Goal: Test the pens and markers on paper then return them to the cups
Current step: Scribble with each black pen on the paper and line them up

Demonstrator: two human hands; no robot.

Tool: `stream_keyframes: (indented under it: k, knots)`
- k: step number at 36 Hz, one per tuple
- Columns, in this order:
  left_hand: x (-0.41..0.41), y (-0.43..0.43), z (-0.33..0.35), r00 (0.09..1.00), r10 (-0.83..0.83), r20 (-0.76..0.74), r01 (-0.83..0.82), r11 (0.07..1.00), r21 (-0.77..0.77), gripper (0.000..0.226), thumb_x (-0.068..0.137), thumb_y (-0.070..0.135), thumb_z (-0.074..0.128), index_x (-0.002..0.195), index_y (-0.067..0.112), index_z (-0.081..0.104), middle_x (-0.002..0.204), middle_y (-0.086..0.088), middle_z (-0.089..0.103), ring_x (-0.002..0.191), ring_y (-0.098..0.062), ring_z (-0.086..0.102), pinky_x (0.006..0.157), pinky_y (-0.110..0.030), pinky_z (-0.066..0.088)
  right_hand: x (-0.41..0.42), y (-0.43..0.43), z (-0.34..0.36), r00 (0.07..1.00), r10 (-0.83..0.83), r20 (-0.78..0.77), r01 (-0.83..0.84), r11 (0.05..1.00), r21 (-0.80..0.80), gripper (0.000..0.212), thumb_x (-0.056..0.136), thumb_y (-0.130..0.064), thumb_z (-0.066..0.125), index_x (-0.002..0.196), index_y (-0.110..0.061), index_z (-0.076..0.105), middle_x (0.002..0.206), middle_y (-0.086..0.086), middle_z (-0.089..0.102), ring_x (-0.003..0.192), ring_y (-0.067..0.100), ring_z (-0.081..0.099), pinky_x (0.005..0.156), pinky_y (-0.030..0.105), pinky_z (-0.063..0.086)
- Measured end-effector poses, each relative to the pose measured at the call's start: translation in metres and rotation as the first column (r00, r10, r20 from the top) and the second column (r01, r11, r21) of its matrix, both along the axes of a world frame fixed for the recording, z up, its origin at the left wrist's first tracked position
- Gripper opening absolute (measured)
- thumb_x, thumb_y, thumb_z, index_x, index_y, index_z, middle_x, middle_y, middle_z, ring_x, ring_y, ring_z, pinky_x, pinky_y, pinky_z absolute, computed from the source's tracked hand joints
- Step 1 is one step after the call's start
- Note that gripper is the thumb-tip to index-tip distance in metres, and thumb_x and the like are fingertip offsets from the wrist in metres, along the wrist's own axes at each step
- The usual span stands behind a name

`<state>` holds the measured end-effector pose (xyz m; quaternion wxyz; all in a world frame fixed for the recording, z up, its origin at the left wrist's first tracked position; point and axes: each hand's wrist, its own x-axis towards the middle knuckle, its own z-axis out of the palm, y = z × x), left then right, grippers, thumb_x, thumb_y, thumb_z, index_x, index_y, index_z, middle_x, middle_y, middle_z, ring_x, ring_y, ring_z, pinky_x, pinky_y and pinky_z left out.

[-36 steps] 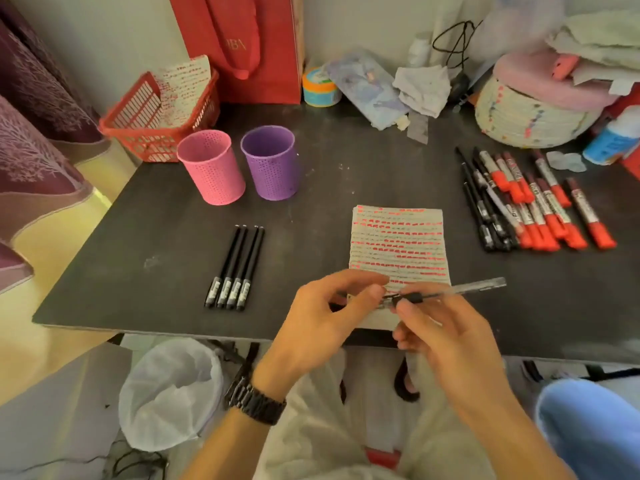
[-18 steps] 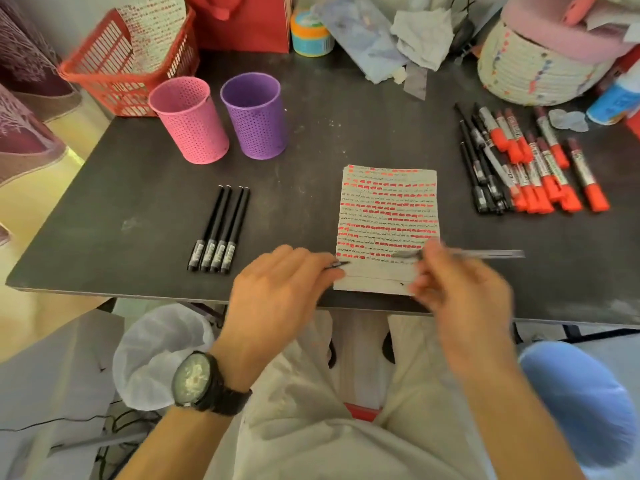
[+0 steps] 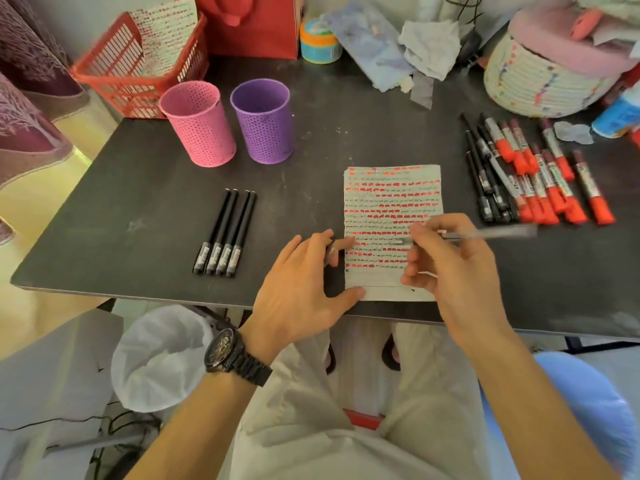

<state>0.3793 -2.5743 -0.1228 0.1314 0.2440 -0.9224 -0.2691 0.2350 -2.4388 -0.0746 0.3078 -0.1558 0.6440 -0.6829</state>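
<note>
Hovering over the paper [image 3: 391, 188] at the near edge of the surface [image 3: 138, 202], the right hand [image 3: 453, 268] has its grip clamped on a clear pen [image 3: 498, 233], held nearly level. The left hand [image 3: 298, 289] pinches a dark cap [image 3: 329, 251], thumb on the paper's corner. A pink cup [image 3: 199, 126] and a purple cup [image 3: 263, 123] stand behind four black pens [image 3: 225, 233].

A black link-band wristwatch [image 3: 235, 355] is worn behind the left hand [image 3: 298, 292]; pale cream trousers [image 3: 346, 438] and dark sandals [image 3: 390, 355] are worn.
</note>
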Motion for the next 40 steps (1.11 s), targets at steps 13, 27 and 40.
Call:
stream_keyframes:
  k: [13, 27, 40]
  knots:
    - [-0.003, 0.002, -0.001, 0.993, 0.085, -0.082, -0.087, 0.996, -0.019, 0.062, 0.070, 0.062, 0.072, 0.111, 0.040, 0.033, 0.132, 0.010, 0.060, 0.129, 0.000, 0.038, 0.117, -0.033, 0.029, 0.003, -0.032, -0.031, 0.906, 0.086, -0.415, -0.012, 0.984, 0.178, 0.026, 0.094, -0.036, 0.070, 0.071, -0.025, 0.064, 0.055, -0.004, 0.065, 0.048, 0.008, 0.061, 0.049, 0.019, 0.048]
    - [-0.006, -0.002, -0.004, 0.995, 0.077, -0.063, -0.078, 0.997, -0.001, 0.054, 0.072, 0.059, 0.074, 0.099, 0.028, 0.039, 0.136, 0.022, 0.058, 0.133, 0.001, 0.040, 0.116, -0.022, 0.020, 0.005, -0.031, -0.051, 0.771, 0.072, -0.633, 0.061, 0.981, 0.186, 0.027, 0.089, -0.016, 0.073, 0.065, -0.022, 0.062, 0.059, -0.016, 0.066, 0.061, -0.002, 0.066, 0.064, 0.003, 0.042]
    - [-0.007, -0.001, -0.002, 0.991, 0.110, -0.076, -0.111, 0.994, -0.012, 0.057, 0.070, 0.061, 0.072, 0.096, 0.038, 0.027, 0.135, 0.018, 0.059, 0.125, 0.002, 0.039, 0.111, -0.032, 0.035, 0.006, -0.034, -0.052, 0.765, 0.117, -0.634, 0.040, 0.973, 0.228, 0.027, 0.090, -0.020, 0.072, 0.065, -0.019, 0.062, 0.059, -0.015, 0.067, 0.058, -0.001, 0.066, 0.061, 0.004, 0.042]
